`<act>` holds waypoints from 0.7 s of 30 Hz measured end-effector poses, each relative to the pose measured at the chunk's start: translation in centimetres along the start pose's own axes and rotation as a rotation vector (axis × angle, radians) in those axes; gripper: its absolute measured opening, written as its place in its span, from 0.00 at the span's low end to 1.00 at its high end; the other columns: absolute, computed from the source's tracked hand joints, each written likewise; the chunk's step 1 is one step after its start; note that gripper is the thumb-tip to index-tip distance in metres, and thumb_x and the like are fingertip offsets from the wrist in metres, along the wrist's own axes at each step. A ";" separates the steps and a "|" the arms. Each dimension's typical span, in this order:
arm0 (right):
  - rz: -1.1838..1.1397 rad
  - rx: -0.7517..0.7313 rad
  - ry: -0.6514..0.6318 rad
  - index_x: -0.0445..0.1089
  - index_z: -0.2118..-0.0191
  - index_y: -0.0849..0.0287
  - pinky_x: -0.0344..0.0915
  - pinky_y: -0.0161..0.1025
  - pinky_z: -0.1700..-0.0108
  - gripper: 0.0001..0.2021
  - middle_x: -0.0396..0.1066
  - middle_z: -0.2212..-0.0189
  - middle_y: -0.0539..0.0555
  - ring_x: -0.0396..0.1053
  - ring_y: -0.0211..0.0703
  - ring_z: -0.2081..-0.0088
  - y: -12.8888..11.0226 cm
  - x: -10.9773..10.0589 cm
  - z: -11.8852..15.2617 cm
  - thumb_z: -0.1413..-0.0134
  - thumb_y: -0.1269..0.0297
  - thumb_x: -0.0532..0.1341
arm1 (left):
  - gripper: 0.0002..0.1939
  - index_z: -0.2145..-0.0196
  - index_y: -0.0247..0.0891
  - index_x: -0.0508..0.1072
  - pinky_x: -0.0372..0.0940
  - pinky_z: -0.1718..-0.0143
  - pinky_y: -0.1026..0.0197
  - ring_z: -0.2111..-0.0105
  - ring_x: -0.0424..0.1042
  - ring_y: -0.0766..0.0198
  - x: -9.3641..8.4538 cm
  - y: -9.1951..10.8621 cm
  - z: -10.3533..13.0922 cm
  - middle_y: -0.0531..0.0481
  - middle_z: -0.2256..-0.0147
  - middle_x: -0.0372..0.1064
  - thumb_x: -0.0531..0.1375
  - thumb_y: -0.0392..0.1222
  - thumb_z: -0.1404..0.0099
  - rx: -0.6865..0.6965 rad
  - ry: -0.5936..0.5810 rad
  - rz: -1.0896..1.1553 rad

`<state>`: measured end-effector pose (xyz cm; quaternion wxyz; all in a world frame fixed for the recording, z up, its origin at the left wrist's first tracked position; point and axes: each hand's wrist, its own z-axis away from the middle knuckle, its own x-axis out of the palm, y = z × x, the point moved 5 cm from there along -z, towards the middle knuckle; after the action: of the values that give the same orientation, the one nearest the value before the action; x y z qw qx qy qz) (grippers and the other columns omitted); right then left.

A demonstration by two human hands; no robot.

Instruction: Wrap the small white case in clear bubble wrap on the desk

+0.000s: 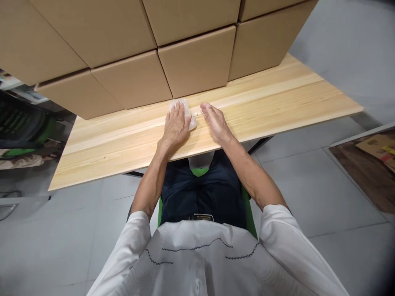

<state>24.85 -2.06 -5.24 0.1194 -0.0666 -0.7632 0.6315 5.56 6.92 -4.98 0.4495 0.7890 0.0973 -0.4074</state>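
Note:
My left hand point(176, 123) lies flat, fingers stretched forward, over a whitish, translucent wrapped piece point(193, 123) that looks like bubble wrap or plastic film. Part of that piece shows above the fingertips and to the right of the palm; the rest is hidden under the hand. To its right, my right hand point(216, 121) rests on its edge on the wooden tabletop point(262, 102), fingers extended and palm turned toward the wrapped piece. Nothing shows in the right hand, and a small gap separates it from the wrapped piece.
Stacked brown cardboard boxes point(197, 61) form a wall along the table's back, just beyond my fingertips. The table's front edge runs close to my lap. A dark chair with green parts point(24, 123) stands at left; flattened cardboard point(367, 164) lies on the floor at right.

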 end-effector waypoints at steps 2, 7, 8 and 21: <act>0.002 -0.025 -0.011 0.81 0.26 0.50 0.60 0.55 0.12 0.52 0.74 0.19 0.60 0.66 0.57 0.15 0.1 0.2 0.0 0.31 0.10 0.56 | 0.53 0.11 0.46 0.61 0.27 0.10 0.24 0.07 0.36 0.34 -0.1 -0.1 0.2 0.34 0.09 0.46 0.53 0.82 0.18 -0.009 0.017 0.010; -0.010 -0.063 -0.036 0.82 0.28 0.49 0.63 0.55 0.13 0.50 0.77 0.22 0.58 0.68 0.59 0.16 0.6 0.4 -0.1 0.31 0.11 0.58 | 0.55 0.10 0.46 0.58 0.29 0.09 0.30 0.07 0.38 0.37 -1.1 0.7 0.9 0.34 0.08 0.41 0.50 0.85 0.19 -0.026 0.042 0.028; 0.012 -0.057 -0.043 0.83 0.29 0.48 0.64 0.55 0.13 0.49 0.78 0.23 0.58 0.69 0.59 0.16 0.7 0.4 -0.1 0.31 0.11 0.58 | 0.56 0.11 0.45 0.59 0.29 0.09 0.29 0.07 0.38 0.36 -1.1 0.8 1.1 0.33 0.09 0.42 0.50 0.85 0.19 -0.035 0.012 0.014; 0.284 -0.142 -0.103 0.76 0.20 0.56 0.56 0.61 0.10 0.61 0.71 0.17 0.64 0.65 0.64 0.14 -0.5 0.3 0.1 0.32 0.07 0.50 | 0.52 0.09 0.40 0.53 0.31 0.08 0.33 0.07 0.38 0.40 -2.9 2.6 4.4 0.34 0.09 0.43 0.46 0.79 0.13 -0.141 0.037 -0.069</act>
<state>24.51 -2.16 -4.73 -0.0152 -0.1498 -0.7939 0.5891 2.58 2.53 -2.44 0.4877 0.7590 0.1612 -0.4000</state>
